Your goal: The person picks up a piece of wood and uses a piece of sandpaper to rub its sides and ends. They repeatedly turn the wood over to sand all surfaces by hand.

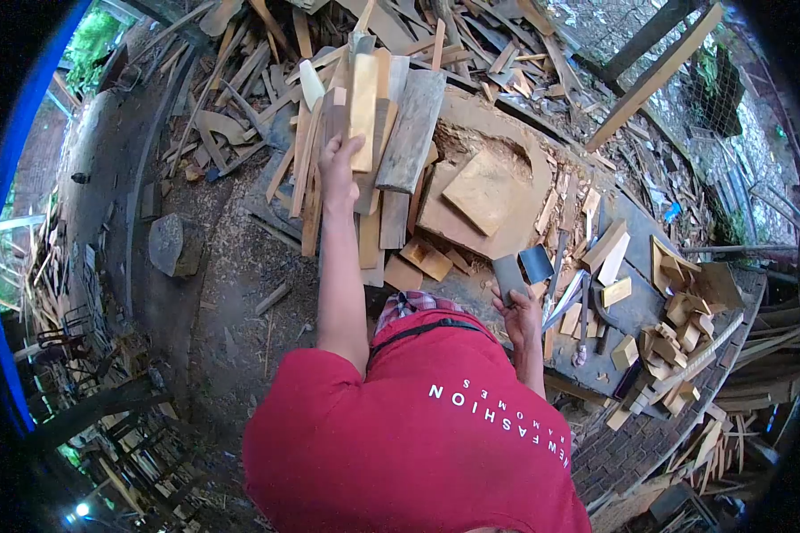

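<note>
"What does the head view show at the left hand (336, 167)?"

"It's closed around the lower part of a long, pale wood block (362, 111), with the block pointing away from the person. A browner block (333, 108) is just to its left, and planks (391, 115) lie around and beneath them. A wide grey plank (412, 133) rests to the right."

"And the right hand (519, 313)?"

"Its fingers are curled around a dark grey slab (509, 277), nearer the body. A dark blue square piece (535, 265) sits just right of that slab. I can't tell what either one is made of."

"What's between the two hands, farther out?"

"A big wooden stump (444, 213) with a rough hollow in its top. A flat, squarish wood piece (478, 191) lies on it, beside the hollow, and chips are scattered about."

"Anything on the right?"

"A dark tabletop (618, 342) carries a curved dark tool (601, 306), a small pale block (616, 291) and, toward its far right, a heap of cut wood pieces (680, 333). Part of the person's red shirt (418, 426) fills the bottom."
</note>
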The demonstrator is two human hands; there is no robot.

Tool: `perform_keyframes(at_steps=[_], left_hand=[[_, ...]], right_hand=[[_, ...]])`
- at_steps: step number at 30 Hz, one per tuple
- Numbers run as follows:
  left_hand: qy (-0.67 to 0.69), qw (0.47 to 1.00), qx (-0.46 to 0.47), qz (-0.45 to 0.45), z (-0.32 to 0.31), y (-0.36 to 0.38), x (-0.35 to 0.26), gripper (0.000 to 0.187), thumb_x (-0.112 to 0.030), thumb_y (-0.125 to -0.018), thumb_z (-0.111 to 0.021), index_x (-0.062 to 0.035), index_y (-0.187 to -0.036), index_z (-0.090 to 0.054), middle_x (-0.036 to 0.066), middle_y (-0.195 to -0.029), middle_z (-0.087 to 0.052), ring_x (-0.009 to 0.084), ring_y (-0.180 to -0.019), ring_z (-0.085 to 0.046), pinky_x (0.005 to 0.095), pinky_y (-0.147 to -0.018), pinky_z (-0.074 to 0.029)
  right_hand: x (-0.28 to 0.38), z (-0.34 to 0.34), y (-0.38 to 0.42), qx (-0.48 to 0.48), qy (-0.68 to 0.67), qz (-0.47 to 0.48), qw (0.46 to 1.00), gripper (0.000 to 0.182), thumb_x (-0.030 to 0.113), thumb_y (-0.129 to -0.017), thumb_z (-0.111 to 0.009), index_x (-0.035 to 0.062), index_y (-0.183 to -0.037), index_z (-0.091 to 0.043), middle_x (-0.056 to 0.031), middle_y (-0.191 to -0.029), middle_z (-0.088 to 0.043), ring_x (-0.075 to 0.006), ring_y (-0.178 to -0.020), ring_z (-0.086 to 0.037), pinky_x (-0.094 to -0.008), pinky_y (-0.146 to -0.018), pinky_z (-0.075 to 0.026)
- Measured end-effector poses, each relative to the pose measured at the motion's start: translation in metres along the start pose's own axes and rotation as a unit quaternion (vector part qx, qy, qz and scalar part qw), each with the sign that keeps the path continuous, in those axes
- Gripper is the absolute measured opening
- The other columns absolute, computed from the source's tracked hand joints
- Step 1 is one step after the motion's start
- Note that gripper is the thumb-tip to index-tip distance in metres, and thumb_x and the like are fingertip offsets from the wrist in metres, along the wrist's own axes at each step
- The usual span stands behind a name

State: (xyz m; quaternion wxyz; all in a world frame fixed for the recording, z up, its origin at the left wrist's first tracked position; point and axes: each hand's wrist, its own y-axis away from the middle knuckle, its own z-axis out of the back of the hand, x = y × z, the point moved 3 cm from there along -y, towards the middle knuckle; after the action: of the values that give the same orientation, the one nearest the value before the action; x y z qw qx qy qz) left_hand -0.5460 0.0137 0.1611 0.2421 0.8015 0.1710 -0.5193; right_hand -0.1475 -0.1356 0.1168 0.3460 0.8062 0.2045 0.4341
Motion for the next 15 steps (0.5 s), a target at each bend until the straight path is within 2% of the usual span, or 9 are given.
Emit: perform_keyframes(at_steps=[2, 3, 5, 6, 8, 10, 12, 13, 15], left_hand=[[0.089, 0.989, 0.087, 0.083, -0.02, 0.032, -0.015, 0.043, -0.01, -0.08, -0.062, 0.0032, -0.119, -0.048, 0.013, -0.107, -0.059, 0.0201, -0.087, -0.062, 0.031, -0.07, -0.053], [0.089, 0.989, 0.088, 0.085, -0.031, 0.048, -0.025, 0.043, -0.01, -0.08, -0.062, 0.0032, -0.119, -0.048, 0.013, -0.107, -0.059, 0.0201, -0.087, -0.062, 0.031, -0.07, -0.053], [0.09, 0.967, 0.171, 0.166, -0.057, 0.082, -0.029, 0.048, -0.012, -0.083, -0.059, 0.0026, -0.124, -0.041, 0.014, -0.112, -0.056, 0.0202, -0.088, -0.061, 0.0308, -0.07, -0.054], [0.09, 0.965, 0.176, 0.171, -0.062, 0.093, -0.023, 0.048, -0.012, -0.083, -0.059, 0.0026, -0.124, -0.041, 0.014, -0.112, -0.056, 0.0202, -0.088, -0.061, 0.0308, -0.07, -0.054], [0.14, 0.926, 0.232, 0.261, -0.074, 0.119, -0.008, 0.044, -0.012, -0.082, -0.062, 0.0017, -0.12, -0.043, 0.012, -0.101, -0.057, 0.0212, -0.084, -0.064, 0.0296, -0.059, -0.056], [0.137, 0.913, 0.243, 0.298, -0.085, 0.144, 0.001, 0.044, -0.018, -0.084, -0.061, 0.0014, -0.12, -0.043, 0.012, -0.099, -0.058, 0.0213, -0.082, -0.064, 0.0288, -0.058, -0.056], [0.108, 0.909, 0.226, 0.333, -0.085, 0.161, 0.02, 0.045, -0.024, -0.086, -0.061, 0.0009, -0.119, -0.045, 0.011, -0.096, -0.059, 0.0214, -0.078, -0.065, 0.0277, -0.057, -0.055], [0.107, 0.898, 0.213, 0.369, -0.084, 0.167, 0.03, 0.042, -0.028, -0.088, -0.058, -0.0014, -0.118, -0.048, 0.01, -0.094, -0.061, 0.0205, -0.075, -0.065, 0.0279, -0.055, -0.054], [0.098, 0.886, 0.205, 0.404, -0.08, 0.176, 0.044, 0.041, -0.029, -0.089, -0.057, -0.0015, -0.118, -0.048, 0.011, -0.096, -0.062, 0.02, -0.078, -0.065, 0.0279, -0.056, -0.054]], right_hand=[[0.008, -0.005, 0.003, 0.014, -0.018, 0.004, 1.0, 0.037, 0.002, -0.086, -0.047, -0.0035, -0.122, -0.039, -0.019, -0.11, -0.055, -0.0325, -0.093, -0.062, -0.0366, -0.067, -0.055], [0.014, -0.007, 0.005, 0.025, -0.037, 0.009, 0.999, 0.037, 0.003, -0.086, -0.047, -0.0034, -0.122, -0.04, -0.0184, -0.11, -0.055, -0.0323, -0.093, -0.062, -0.0363, -0.068, -0.056], [0.027, -0.014, 0.01, 0.039, -0.038, 0.027, 0.998, 0.035, 0.005, -0.087, -0.047, -0.0035, -0.121, -0.04, -0.0181, -0.11, -0.055, -0.0318, -0.093, -0.062, -0.036, -0.068, -0.055], [0.036, -0.02, 0.012, 0.057, -0.04, 0.046, 0.997, 0.034, 0.006, -0.088, -0.048, -0.0036, -0.12, -0.041, -0.0178, -0.111, -0.055, -0.0314, -0.093, -0.062, -0.0356, -0.069, -0.055], [0.056, -0.032, 0.022, 0.062, -0.008, 0.097, 0.993, 0.032, 0.009, -0.089, -0.048, -0.004, -0.118, -0.042, -0.0174, -0.11, -0.056, -0.0293, -0.092, -0.063, -0.0349, -0.07, -0.055], [0.069, -0.035, 0.026, 0.041, 0.003, 0.14, 0.989, 0.034, 0.007, -0.088, -0.052, -0.0053, -0.119, -0.043, -0.0146, -0.099, -0.06, -0.0267, -0.083, -0.065, -0.0331, -0.069, -0.055], [0.083, -0.047, 0.035, 0.021, 0.046, 0.202, 0.978, 0.034, 0.006, -0.087, -0.056, -0.0055, -0.118, -0.047, -0.0128, -0.095, -0.062, -0.0213, -0.078, -0.065, -0.0295, -0.069, -0.053], [0.084, -0.048, 0.036, 0.012, 0.044, 0.203, 0.978, 0.034, 0.006, -0.087, -0.056, -0.0055, -0.118, -0.047, -0.0128, -0.095, -0.062, -0.0213, -0.078, -0.065, -0.0295, -0.069, -0.053], [0.089, -0.053, 0.041, -0.021, 0.194, 0.329, 0.924, 0.027, 0.006, -0.086, -0.057, -0.0026, -0.112, -0.056, -0.0088, -0.092, -0.064, -0.0148, -0.078, -0.063, -0.0262, -0.069, -0.051]])
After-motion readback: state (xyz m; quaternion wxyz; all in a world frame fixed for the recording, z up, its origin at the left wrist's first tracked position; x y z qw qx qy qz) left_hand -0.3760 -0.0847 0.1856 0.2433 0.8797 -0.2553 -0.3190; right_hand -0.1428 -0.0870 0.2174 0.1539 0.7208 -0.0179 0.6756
